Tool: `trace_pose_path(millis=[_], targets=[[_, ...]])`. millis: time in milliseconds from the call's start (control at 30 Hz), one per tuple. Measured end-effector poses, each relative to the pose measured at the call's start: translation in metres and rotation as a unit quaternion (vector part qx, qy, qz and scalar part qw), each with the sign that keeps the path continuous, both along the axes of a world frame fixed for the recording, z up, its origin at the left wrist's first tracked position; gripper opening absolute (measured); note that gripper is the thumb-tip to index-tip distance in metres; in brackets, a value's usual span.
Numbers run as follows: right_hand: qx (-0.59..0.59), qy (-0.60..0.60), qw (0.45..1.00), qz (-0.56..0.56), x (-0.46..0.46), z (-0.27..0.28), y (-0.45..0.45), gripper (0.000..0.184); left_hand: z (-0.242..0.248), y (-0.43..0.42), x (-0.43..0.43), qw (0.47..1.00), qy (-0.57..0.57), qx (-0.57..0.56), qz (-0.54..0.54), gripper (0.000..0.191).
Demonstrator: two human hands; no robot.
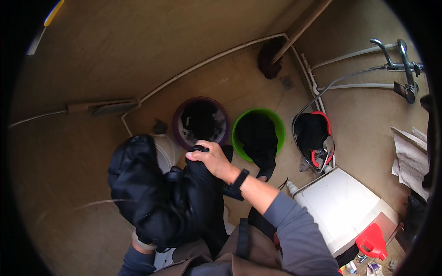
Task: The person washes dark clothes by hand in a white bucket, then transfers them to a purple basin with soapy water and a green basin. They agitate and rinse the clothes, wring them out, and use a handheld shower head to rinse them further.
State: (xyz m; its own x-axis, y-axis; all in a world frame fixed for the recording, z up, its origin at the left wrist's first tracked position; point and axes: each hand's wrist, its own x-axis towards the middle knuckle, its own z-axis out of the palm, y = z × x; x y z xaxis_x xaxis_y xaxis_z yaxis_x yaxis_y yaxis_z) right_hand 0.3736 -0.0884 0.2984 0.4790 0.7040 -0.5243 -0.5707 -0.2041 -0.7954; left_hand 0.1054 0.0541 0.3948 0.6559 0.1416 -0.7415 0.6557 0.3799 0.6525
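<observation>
My right hand [214,160] grips a fold of a black garment [148,193], thumb and fingers closed around the bunched cloth. A dark watch-like band [238,184] sits on that wrist. The garment hangs in front of me at left, bulky and slightly shiny. My left hand is covered by it; only the left wrist with a pale band [142,241] shows below the cloth. Just beyond stands a purple basin [176,120] of sudsy water with dark cloth [200,119] in it. Right of that, a green basin [281,132] holds black cloth [257,134] draping over its near rim.
A white bucket [164,151] stands partly behind the garment. At right are a red-rimmed container [326,120] with black cloth, a white appliance [342,207] and a red plastic jug [373,241]. A chrome tap [407,69] with a hose is wall-mounted; a mop [271,62] leans in the corner.
</observation>
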Motion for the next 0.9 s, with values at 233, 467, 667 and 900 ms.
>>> trace_pose_path(millis=[233,467,667,900], targets=[[-0.165,-0.145,0.961,0.168,0.014,-0.005,0.029,0.024,-0.03,0.02,0.047,0.994,-0.03,-0.035,-0.097,0.061],[-0.178,-0.282,0.932,0.139,0.009,-0.034,0.029,0.023,-0.056,0.029,0.091,0.98,-0.038,-0.065,-0.184,0.06],[-0.207,-0.252,0.94,0.102,-0.002,-0.051,0.032,0.025,-0.07,0.034,0.111,0.969,-0.042,-0.086,-0.226,0.06],[-0.25,-0.185,0.946,0.089,-0.022,-0.078,0.034,0.029,-0.08,0.037,0.12,0.966,-0.045,-0.102,-0.234,0.06]])
